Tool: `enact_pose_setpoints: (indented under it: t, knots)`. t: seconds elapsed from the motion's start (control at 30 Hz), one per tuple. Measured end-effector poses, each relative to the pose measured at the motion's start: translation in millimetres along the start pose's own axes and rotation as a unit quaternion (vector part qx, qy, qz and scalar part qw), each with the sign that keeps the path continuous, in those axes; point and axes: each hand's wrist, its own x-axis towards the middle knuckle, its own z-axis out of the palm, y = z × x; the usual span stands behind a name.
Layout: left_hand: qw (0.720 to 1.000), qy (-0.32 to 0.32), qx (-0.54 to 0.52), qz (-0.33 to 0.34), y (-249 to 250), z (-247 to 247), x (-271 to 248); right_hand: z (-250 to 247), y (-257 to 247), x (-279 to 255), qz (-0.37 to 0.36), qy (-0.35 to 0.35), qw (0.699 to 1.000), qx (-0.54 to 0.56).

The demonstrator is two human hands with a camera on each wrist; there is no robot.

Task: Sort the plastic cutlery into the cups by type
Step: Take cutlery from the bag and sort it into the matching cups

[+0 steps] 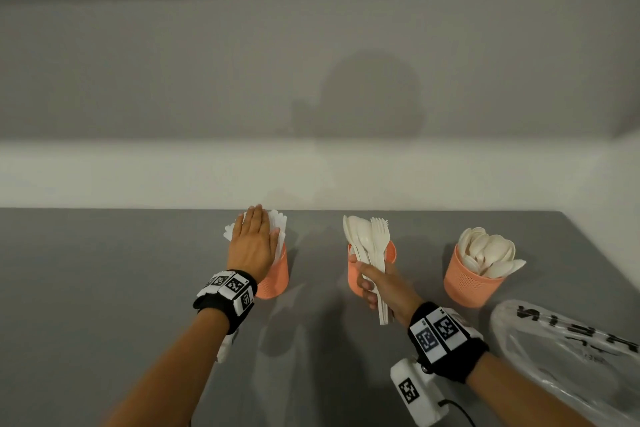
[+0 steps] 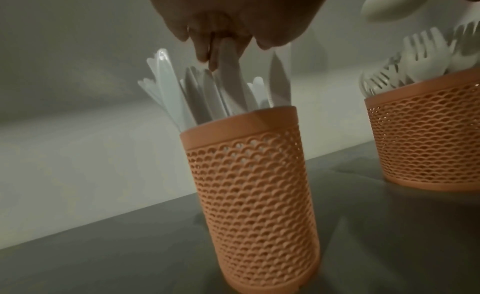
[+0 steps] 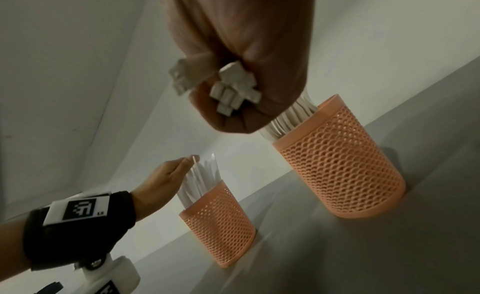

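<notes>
Left hand flat atop knives (cup-held).

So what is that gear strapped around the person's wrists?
Both forearms are bare, with no sleeves or gloves. The left hand and right hand each have a black fabric wristband carrying white plates printed with square black-and-white coded markers. Under each wrist hangs a white boxy camera unit; the right one also bears a marker and trails a thin black cable.
</notes>
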Motion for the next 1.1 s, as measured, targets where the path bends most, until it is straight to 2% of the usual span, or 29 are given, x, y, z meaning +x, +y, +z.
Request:
enact_pose_setpoints:
  t: [0.07,0.17,0.23,0.27,0.3,0.33,0.37,0.43,0.47,0.53,0.6,0.7,0.77,0.87,0.93,1.03,1.1]
  knots:
    - [0.999,-0.032,-0.011,-0.023,0.8,-0.7,-0.9,2.0,-0.7,-1.2,-0.014,0.006,1.000,-0.012]
    - [0.998,-0.025,-0.010,-0.050,6.5,-10.3,-1.5,3.2,0.4,-2.5,-0.043,0.015,0.997,-0.055]
    - [0.995,0.044,-0.071,-0.049,19.8,-23.0,-5.0,3.7,5.5,1.1,-0.056,0.039,0.991,-0.112]
    - [0.985,0.084,-0.142,-0.045,32.5,-32.4,-9.1,4.2,7.7,2.6,-0.069,0.062,0.985,-0.145]
    - [0.964,0.108,-0.236,-0.055,48.1,-39.9,-15.1,4.7,9.9,4.1,-0.086,0.087,0.976,-0.181]
    - [0.932,0.102,-0.341,-0.066,66.9,-50.5,-22.9,5.8,11.1,4.6,-0.108,0.108,0.965,-0.214]
    - [0.895,0.068,-0.431,-0.088,85.9,-54.8,-29.8,6.8,12.8,5.3,-0.125,0.126,0.953,-0.245]
    - [0.816,-0.048,-0.558,-0.141,120.2,-58.7,-41.5,10.2,13.5,2.3,-0.145,0.155,0.934,-0.289]
    - [0.776,-0.091,-0.603,-0.162,132.8,-55.3,-44.5,12.8,12.3,-1.6,-0.156,0.165,0.924,-0.307]
    - [0.705,-0.127,-0.673,-0.186,150.5,-45.4,-47.8,18.0,8.7,-10.5,-0.180,0.166,0.908,-0.340]
    - [0.659,-0.129,-0.708,-0.221,161.5,-44.3,-48.0,22.5,5.1,-18.5,-0.187,0.165,0.893,-0.375]
    - [0.611,-0.128,-0.731,-0.276,168.1,-43.7,-46.7,20.6,6.1,-26.5,-0.153,0.159,0.882,-0.417]
    - [0.610,-0.135,-0.734,-0.266,168.5,-43.2,-45.9,12.9,7.7,-31.1,-0.158,0.135,0.892,-0.403]
    - [0.596,-0.162,-0.753,-0.230,166.4,-45.5,-48.6,0.0,1.1,-34.1,-0.153,0.064,0.954,-0.249]
    - [0.590,-0.194,-0.758,-0.199,165.3,-46.7,-51.4,-6.5,-9.1,-38.1,-0.090,-0.025,0.987,-0.129]
    - [0.620,-0.250,-0.726,-0.162,167.0,-53.8,-55.1,-10.3,-14.5,-47.2,0.014,-0.104,0.994,-0.027]
    - [0.639,-0.274,-0.705,-0.137,167.7,-57.6,-54.7,-10.2,-10.9,-50.8,0.018,-0.102,0.995,-0.010]
